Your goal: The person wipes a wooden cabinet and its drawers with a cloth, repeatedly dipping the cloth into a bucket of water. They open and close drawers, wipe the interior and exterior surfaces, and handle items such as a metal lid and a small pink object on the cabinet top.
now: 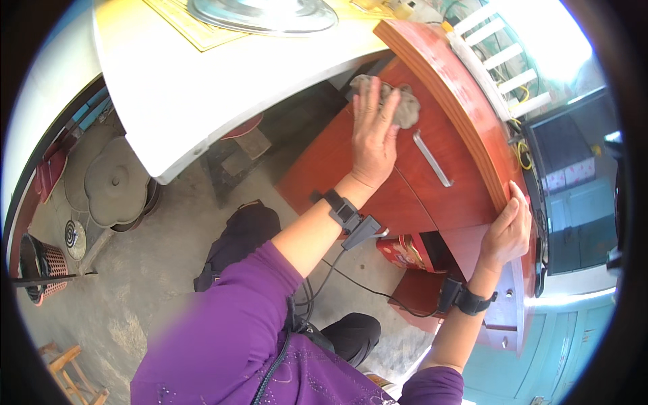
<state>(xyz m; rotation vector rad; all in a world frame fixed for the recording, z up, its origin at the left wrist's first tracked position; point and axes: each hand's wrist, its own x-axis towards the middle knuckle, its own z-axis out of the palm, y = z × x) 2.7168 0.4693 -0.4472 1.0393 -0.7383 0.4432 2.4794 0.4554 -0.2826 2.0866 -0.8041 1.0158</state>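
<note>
My left hand [373, 135] presses a crumpled grey-brown cloth [406, 109] flat against the reddish wooden front [458, 202] of a cabinet. Its fingers are spread over the cloth, beside a silver bar handle [433, 159]. Farther right, my right hand [506, 230] grips the thick edge of the cabinet top [455, 101], thumb on the near side and fingers over the top. Both wrists wear black straps with cabled devices. Part of the cloth is hidden under my left fingers.
A white-topped table [167, 101] bearing a round metal lid [263, 15] adjoins the cabinet. On the cabinet top stand a white router [486, 71] and a dark-screened monitor [572, 187]. A red container [405, 251] sits below. A pink basket [50, 263] and wooden stool [71, 374] are at left.
</note>
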